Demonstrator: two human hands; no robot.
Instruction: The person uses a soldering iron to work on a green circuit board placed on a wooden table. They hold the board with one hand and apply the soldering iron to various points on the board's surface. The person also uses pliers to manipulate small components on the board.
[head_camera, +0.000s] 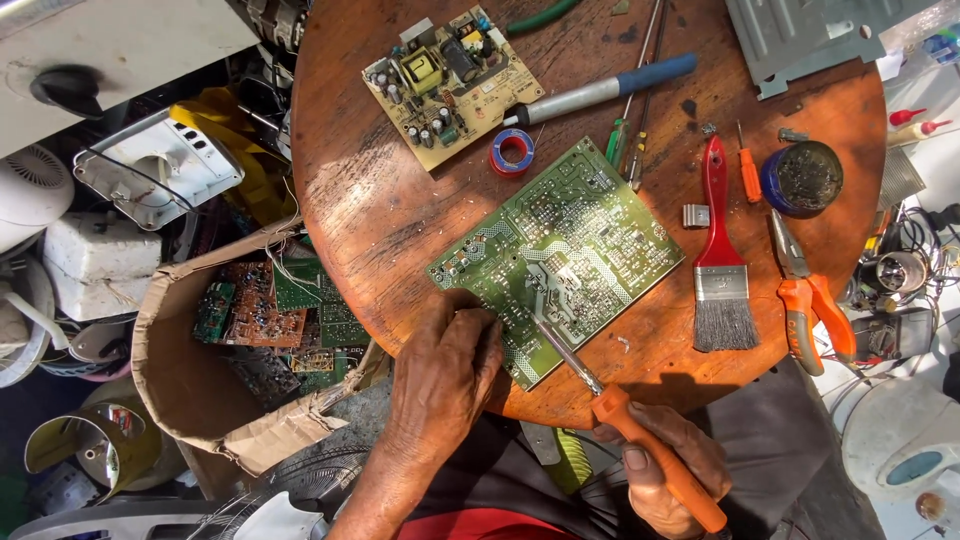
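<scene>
The right hand (665, 465) is clamped on an orange-handled soldering iron (640, 440); the left hand (445, 375), fingers together, presses the flat green circuit board (560, 255) beside it.

Single head view, straight down, close over round table (380, 220)

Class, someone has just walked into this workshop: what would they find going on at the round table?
A person holds an orange-handled soldering iron in the right hand, its tip on the solder side of a green circuit board. The left hand steadies the board's near edge. A red brush and orange pliers lie beside it on the wooden table.
</scene>
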